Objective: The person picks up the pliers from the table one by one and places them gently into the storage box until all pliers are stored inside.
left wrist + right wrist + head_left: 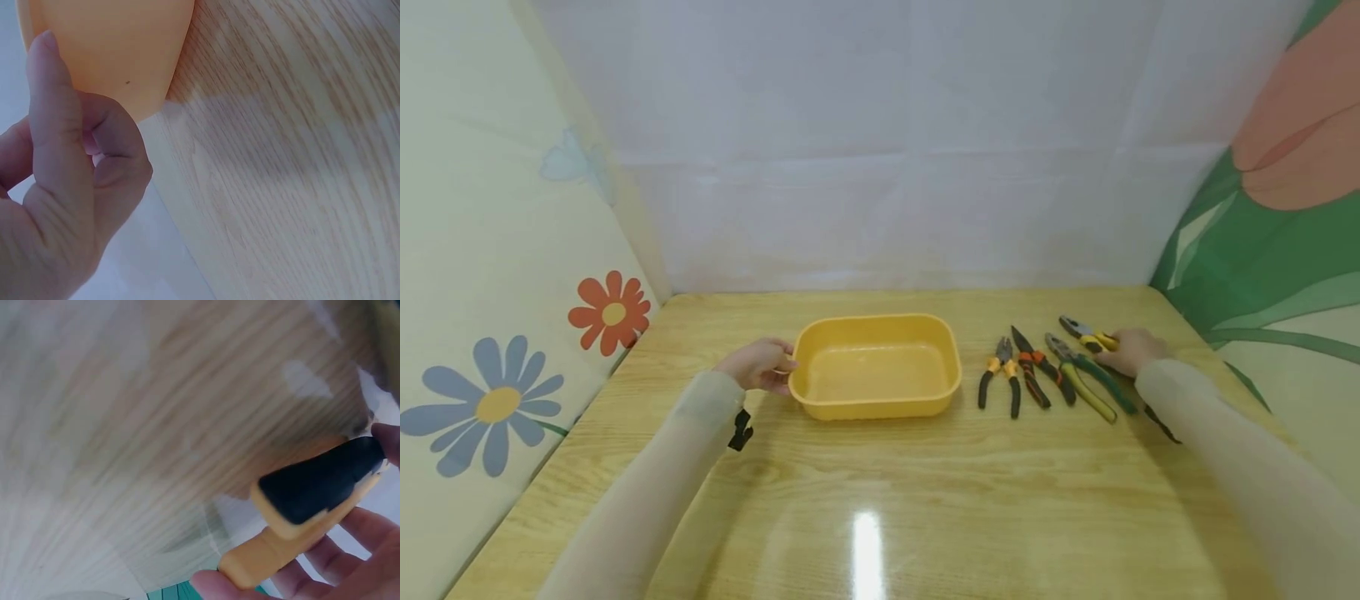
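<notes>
A yellow plastic basin sits on the wooden table. At its left end my left hand holds the rim. In the left wrist view the thumb lies along the basin's outer wall near the rim, the index finger bent against it. On the right, my right hand grips the handles of yellow-and-black pliers, whose grey jaws point away to the left. Close up, the right wrist view shows the fingers around the pliers' handles. Their head is hidden there.
Between basin and right hand lie pliers with orange-and-black handles, long-nosed pliers with red-and-black handles, and pliers with green handles. A white cloth hangs behind the wooden table. Flower-printed panels flank it.
</notes>
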